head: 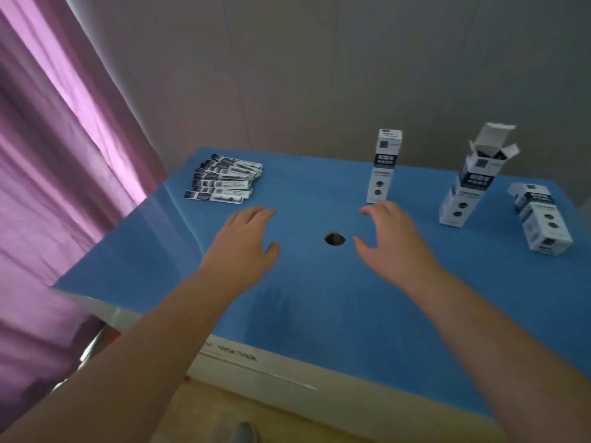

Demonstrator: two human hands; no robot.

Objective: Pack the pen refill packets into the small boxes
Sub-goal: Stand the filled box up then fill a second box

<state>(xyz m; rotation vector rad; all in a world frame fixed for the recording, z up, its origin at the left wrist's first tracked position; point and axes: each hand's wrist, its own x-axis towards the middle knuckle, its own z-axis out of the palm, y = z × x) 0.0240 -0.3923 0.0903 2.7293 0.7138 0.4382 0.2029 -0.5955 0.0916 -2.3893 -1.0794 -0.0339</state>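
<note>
Blue foam-looking sheet covering the table [319, 314], with a small round hole [334, 238] near the middle, and both hands hovering just over it holding nothing at all. Left hand [246, 241] is lying flat-ish with fingers straight and together, right hand [391, 239] is spread wider with the fingers slightly hooked, like it's mid-reach.

The bit that matters for the next move, I'd say: the fanned stack of black-and-white pen refill packets [224, 180] is sitting in the upper left of the frame, up and to the left of the left hand, so that hand is clearly the nearer one. The packets' long axes are running roughly left to right across the frame, tilted a little, overlapping each other. I'm counting around eight, but the blur makes an exact count iffy.

Boxes, three in total, all white-and-black cardboard:
- one tall closed box [383, 167] standing upright just above the right hand
- one tall open box [470, 180] with its top flaps up, leaning a bit, further right
- one box lying on its side [540, 217] at the far right edge

The packets and the open box are well apart, on opposite sides of the table. My guess is the left hand grabs packets while the right goes for a box.
</note>
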